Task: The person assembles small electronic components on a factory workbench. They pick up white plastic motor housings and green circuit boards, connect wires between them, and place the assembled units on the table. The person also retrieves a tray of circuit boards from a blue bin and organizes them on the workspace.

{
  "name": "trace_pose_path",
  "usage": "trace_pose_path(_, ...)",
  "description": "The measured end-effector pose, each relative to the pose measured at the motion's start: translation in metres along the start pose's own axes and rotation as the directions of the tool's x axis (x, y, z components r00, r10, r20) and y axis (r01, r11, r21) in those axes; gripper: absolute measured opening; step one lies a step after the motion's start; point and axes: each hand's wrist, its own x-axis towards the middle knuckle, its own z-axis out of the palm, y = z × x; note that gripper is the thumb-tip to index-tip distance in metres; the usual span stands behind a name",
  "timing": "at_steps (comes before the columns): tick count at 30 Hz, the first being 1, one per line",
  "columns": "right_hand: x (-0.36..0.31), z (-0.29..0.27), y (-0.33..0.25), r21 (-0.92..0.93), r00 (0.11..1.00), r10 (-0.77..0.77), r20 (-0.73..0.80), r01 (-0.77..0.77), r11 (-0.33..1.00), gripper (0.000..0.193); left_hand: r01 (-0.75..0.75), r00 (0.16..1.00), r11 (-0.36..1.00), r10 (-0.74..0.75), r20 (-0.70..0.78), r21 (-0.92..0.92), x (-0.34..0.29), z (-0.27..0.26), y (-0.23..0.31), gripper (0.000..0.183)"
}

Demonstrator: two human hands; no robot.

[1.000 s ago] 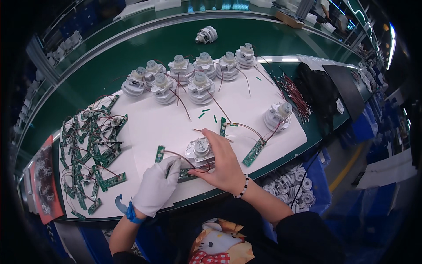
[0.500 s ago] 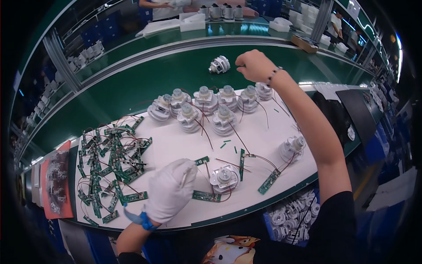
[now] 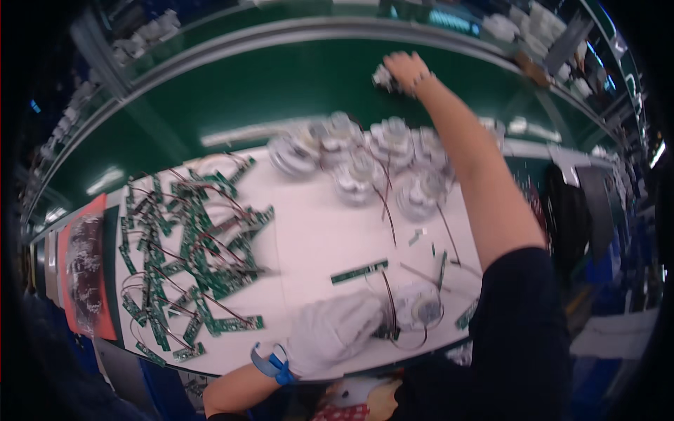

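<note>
At the far side of the green bench, my right hand (image 3: 409,71) closes round a small white and silver round unit (image 3: 383,78), partly hidden under the fingers. My left hand (image 3: 337,330), in a white glove with a blue wrist strap, is low over the white sheet with its fingers pressed together. Its fingertips lie beside a wired white round unit (image 3: 421,309) and cover part of a green circuit board; whether they grip it is hidden. Another long green circuit board (image 3: 359,271) lies just above the glove. Motion blurs the picture.
Green circuit boards with thin wires lie heaped (image 3: 189,238) on the left of the white sheet (image 3: 309,238). Several white round units (image 3: 358,175) stand along its far edge. A red-orange pad (image 3: 104,295) with a clear bag is at far left. A metal rail crosses behind.
My right hand has reached the white and silver unit and closed on it. My left hand has shifted right, toward the wired unit. The whole view has tilted and moved.
</note>
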Motion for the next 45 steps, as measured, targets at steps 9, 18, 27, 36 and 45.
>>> trace_pose_path(9, -0.021, -0.056, 0.01, 0.173, 0.977, -0.06, -0.203, 0.096, 0.98, 0.038, -0.035, 0.999, 0.999, 0.035, 0.015, 0.016, -0.008, 0.002, 0.003, 0.038)
trace_pose_path(18, -0.137, -0.244, -0.039, 0.807, 0.753, 0.298, -0.586, 0.575, 0.136, 0.068, 0.119, 0.901, 0.969, -0.197, -0.388, -0.215, -0.018, -0.01, 0.012, 0.064)
trace_pose_path(27, -0.263, -0.273, -0.125, 0.887, 0.879, -0.389, -0.276, 0.078, -0.454, 0.113, 0.185, 0.801, 0.751, -0.489, -0.346, -0.633, -0.037, -0.04, 0.043, 0.081)
trace_pose_path(36, -0.296, -0.186, -0.061, 0.68, 0.98, -0.036, 0.197, -0.11, 0.725, 0.029, 0.455, 0.775, 0.862, -0.506, -0.378, -0.221, -0.045, -0.034, 0.031, 0.072)
trace_pose_path(45, -0.288, -0.164, -0.078, 0.568, 0.87, -0.161, 0.465, -0.153, 0.809, 0.035, 0.462, 0.752, 0.826, -0.558, -0.352, -0.323, -0.053, -0.002, 0.016, 0.072)
